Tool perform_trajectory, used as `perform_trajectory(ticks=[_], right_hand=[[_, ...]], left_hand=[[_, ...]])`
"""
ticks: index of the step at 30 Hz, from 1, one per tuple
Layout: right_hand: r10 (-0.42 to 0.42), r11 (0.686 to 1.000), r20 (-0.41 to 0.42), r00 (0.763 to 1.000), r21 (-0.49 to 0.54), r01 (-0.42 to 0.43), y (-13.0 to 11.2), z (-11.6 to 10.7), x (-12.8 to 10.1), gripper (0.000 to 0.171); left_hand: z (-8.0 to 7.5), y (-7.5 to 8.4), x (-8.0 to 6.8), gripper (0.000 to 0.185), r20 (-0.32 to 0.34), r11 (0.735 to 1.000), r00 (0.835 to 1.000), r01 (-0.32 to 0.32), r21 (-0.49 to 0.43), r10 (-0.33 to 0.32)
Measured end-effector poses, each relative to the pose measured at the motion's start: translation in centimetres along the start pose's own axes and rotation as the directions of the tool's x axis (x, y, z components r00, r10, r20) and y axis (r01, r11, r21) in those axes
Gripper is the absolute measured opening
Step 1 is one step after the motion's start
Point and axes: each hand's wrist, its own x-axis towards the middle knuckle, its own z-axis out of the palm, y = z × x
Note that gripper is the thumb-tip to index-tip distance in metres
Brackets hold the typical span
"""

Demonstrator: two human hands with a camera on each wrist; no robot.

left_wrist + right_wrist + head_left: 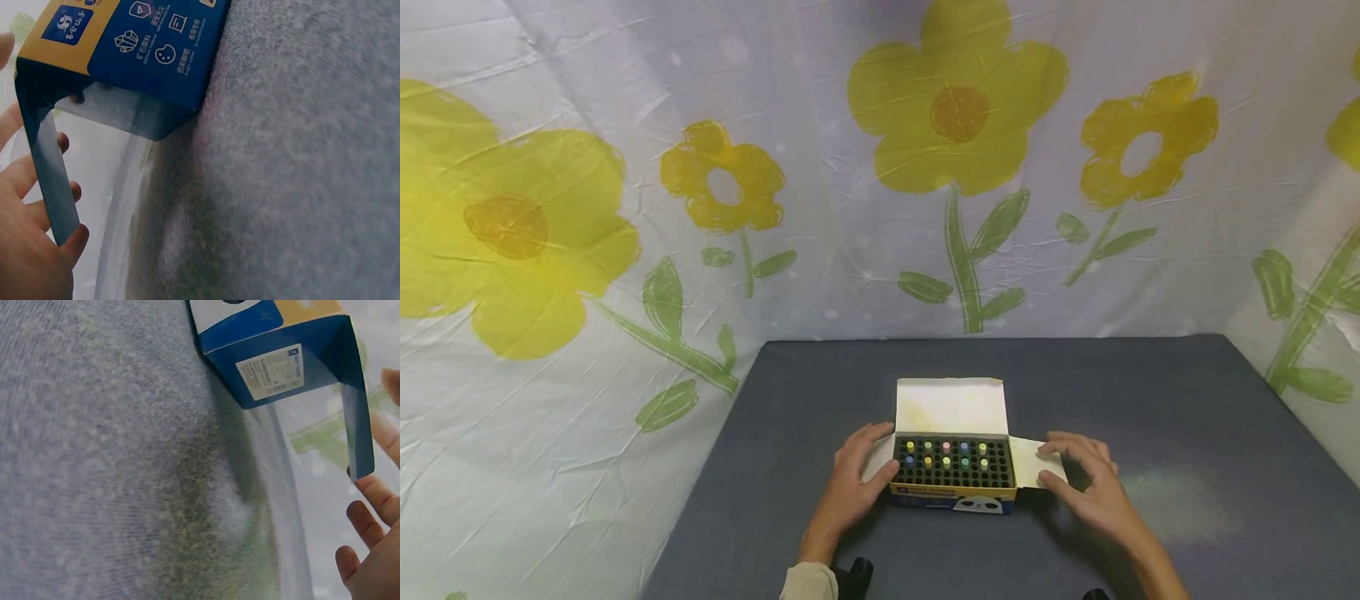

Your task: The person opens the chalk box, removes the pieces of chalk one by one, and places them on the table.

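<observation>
An open blue and yellow box (955, 477) sits on the grey table (1150, 392), its white lid (951, 406) standing up at the back. Inside, a black tray holds several coloured sticks (946, 454) in its far rows. My left hand (857, 479) rests with relaxed fingers on the box's left side flap (878, 457). My right hand (1086, 483) lies flat on the right side flap (1033, 462). The left wrist view shows fingertips (75, 237) against the flap (53, 181) beside the box (144, 50). In the right wrist view, fingers (365, 522) touch the flap (357, 425).
A white cloth with yellow flowers (955, 108) hangs behind and beside the table. The table's left edge (700, 475) runs close to my left arm. A pale smudge (1180, 492) marks the grey surface to the right.
</observation>
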Motion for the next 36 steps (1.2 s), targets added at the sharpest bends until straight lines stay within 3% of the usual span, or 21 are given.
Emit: perform_trajectory(ticks=[7,15,23,36], right_hand=[[-0.013,1.000,0.011,1.000,0.020,0.013,-0.4,-0.2,0.4,0.029],[-0.061,0.998,0.035,0.998,0.023,0.061,-1.6,-0.3,1.1,0.035],[-0.105,0.994,0.042,0.994,-0.011,0.106,-2.7,0.3,2.0,0.040],[-0.150,0.988,0.086,0.985,-0.021,0.152,-3.1,2.3,3.3,0.041]], left_hand=[[0.4,0.4,0.4,0.056,0.077,0.998,0.995,0.061,0.005,-0.061],[0.8,0.0,0.6,0.058,0.107,0.999,0.993,0.055,0.004,-0.055],[0.9,-0.3,0.5,0.060,0.159,0.988,0.979,0.139,-0.066,-0.127],[1.0,-1.0,0.3,0.064,0.206,0.980,0.970,0.159,-0.123,-0.132]])
